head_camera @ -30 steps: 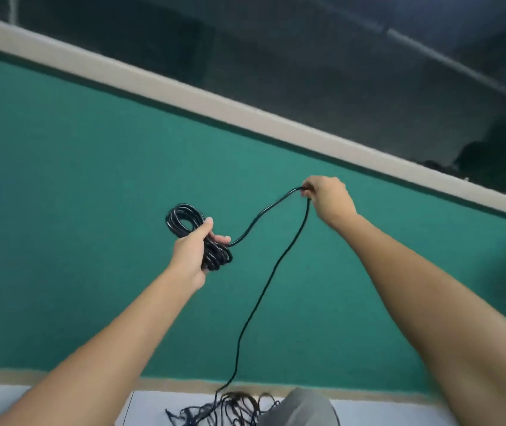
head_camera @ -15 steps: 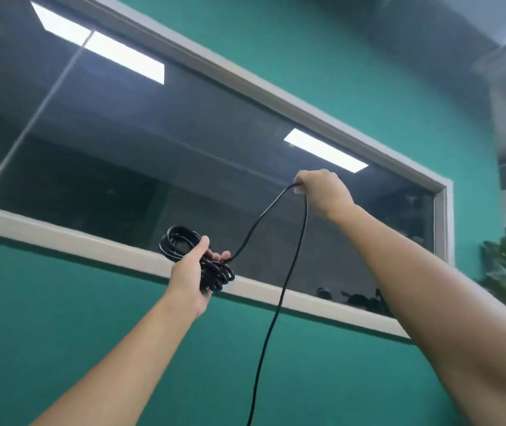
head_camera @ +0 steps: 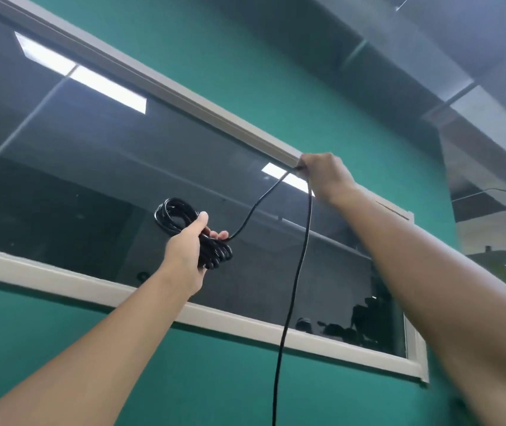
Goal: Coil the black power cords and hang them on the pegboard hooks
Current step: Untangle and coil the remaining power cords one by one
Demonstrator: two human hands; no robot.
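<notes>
A teal-green wall (head_camera: 245,56) fills most of the frame, cut from upper left to lower right by a long interior window (head_camera: 92,179) in a pale beige frame (head_camera: 61,281). Its dark glass reflects rectangular ceiling light panels (head_camera: 79,75) at the upper left and shows dim, unidentifiable dark objects (head_camera: 359,321) near its lower right corner. A grey ceiling (head_camera: 460,41) crosses the upper right, and blurred green foliage (head_camera: 497,269) sits at the right edge.
</notes>
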